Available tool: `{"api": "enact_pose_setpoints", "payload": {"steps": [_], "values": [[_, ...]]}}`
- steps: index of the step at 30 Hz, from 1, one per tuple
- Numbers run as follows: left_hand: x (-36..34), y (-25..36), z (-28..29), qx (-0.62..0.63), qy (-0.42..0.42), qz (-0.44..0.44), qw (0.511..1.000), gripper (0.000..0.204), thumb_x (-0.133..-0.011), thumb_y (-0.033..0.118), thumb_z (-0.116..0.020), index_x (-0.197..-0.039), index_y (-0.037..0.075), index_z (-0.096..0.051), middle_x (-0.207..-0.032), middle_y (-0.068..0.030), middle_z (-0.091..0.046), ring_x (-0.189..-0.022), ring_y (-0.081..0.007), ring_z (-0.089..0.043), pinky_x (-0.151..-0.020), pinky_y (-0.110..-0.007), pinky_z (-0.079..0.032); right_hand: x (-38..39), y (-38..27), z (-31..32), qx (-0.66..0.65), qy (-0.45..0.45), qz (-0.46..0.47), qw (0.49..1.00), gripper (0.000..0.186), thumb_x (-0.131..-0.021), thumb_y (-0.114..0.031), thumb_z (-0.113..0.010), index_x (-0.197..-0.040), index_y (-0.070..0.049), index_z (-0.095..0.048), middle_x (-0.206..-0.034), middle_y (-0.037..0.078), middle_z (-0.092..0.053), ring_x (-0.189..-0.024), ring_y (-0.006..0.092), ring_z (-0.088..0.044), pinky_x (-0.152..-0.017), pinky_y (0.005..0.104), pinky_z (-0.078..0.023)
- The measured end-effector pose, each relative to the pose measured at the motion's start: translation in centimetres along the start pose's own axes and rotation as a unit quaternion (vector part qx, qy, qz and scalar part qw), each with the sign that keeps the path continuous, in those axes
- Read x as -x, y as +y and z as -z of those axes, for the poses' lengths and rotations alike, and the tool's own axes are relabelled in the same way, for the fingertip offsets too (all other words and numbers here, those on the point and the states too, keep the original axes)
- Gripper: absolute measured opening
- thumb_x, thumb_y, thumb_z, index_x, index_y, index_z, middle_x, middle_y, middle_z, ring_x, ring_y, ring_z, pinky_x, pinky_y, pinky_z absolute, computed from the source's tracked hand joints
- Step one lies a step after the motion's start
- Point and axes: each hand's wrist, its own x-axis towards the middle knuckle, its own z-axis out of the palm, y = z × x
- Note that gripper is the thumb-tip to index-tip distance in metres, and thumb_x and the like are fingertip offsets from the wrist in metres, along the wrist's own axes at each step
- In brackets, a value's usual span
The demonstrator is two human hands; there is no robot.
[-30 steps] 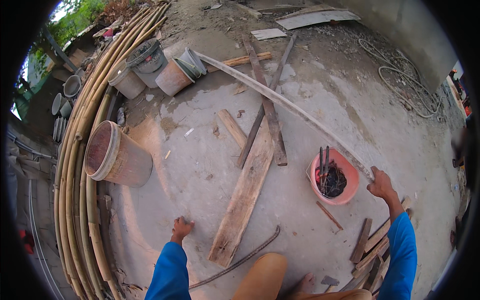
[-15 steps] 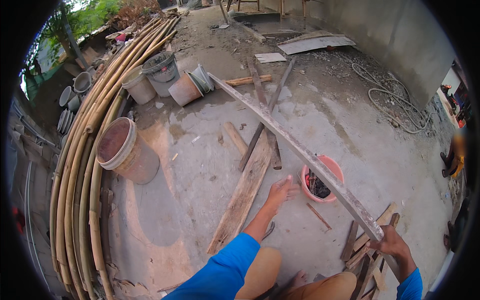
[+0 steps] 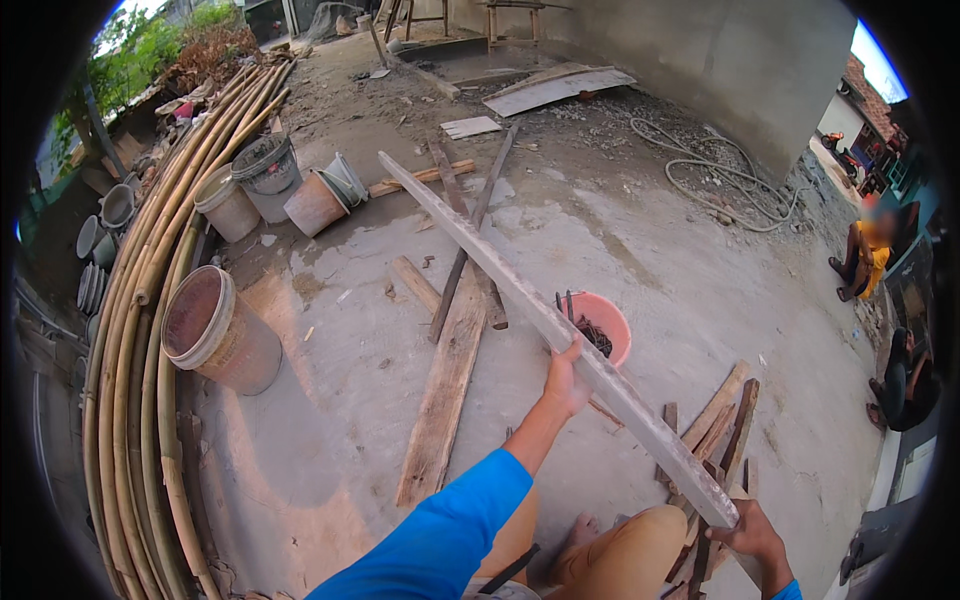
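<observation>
A long pale, weathered beam point(image 3: 475, 262) runs diagonally from the buckets down to me. My left hand point(image 3: 566, 377) grips it near its middle, fingers wrapped on its edge. My right hand point(image 3: 748, 532) holds it lower down, near my right knee. Beneath the beam, a pink bucket point(image 3: 614, 315) holds dark rods and scraps. A wide rough plank point(image 3: 440, 420) lies on the concrete left of my hands, with two darker battens point(image 3: 448, 305) crossed at its far part. Short wooden offcuts point(image 3: 720, 410) are piled beside my right leg.
Bamboo poles point(image 3: 130, 380) line the left, beside a large bucket point(image 3: 235, 350) and several others point(image 3: 265, 185). A hose point(image 3: 700, 170) lies by the wall point(image 3: 730, 70); a pale board point(image 3: 555, 95) lies farther back. Two people point(image 3: 865, 260) point(image 3: 900, 390) sit at the right edge.
My left hand has moved from low on the left up onto the beam and closed on it. My right hand has drawn the beam's near end down toward me. The view has tilted up slightly.
</observation>
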Motion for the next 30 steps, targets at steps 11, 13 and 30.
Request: {"api": "enact_pose_setpoints", "payload": {"steps": [11, 13, 30], "values": [[-3.1, -12.6, -4.0, -0.146, -0.023, 0.209, 0.967, 0.059, -0.107, 0.043, -0.060, -0.142, -0.001, -0.047, -0.135, -0.0162, -0.059, -0.127, -0.0304, -0.058, -0.111, -0.052, -0.046, 10.1, 4.2, -9.7, -0.251, 0.102, -0.105, 0.957, 0.033, -0.082, -0.003, -0.078, -0.113, 0.006, -0.072, -0.086, 0.009, -0.073, -0.070, 0.0163, -0.068, -0.065, 0.0330, -0.055], [-3.3, -15.8, -4.5, -0.195, -0.022, 0.239, 0.951, 0.068, -0.105, 0.049, -0.059, -0.147, -0.003, -0.044, -0.139, -0.0188, -0.058, -0.130, -0.0324, -0.057, -0.112, -0.053, -0.044, 11.6, 5.5, -13.0, -0.288, 0.138, -0.122, 0.940, 0.032, -0.083, -0.004, -0.078, -0.113, 0.006, -0.072, -0.083, 0.007, -0.071, -0.068, 0.0162, -0.067, -0.063, 0.0324, -0.054], [7.0, 5.8, 16.4, -0.603, 0.055, 0.218, 0.765, 0.057, -0.106, 0.046, -0.058, -0.131, -0.005, -0.062, -0.111, -0.0149, -0.072, -0.096, -0.0226, -0.070, -0.079, -0.034, -0.055, 13.2, 27.3, -33.2, -0.402, 0.179, -0.369, 0.819, 0.044, -0.075, -0.024, -0.090, -0.101, 0.006, -0.072, -0.089, 0.014, -0.073, -0.079, 0.0263, -0.071, -0.069, 0.0381, -0.059]]}}
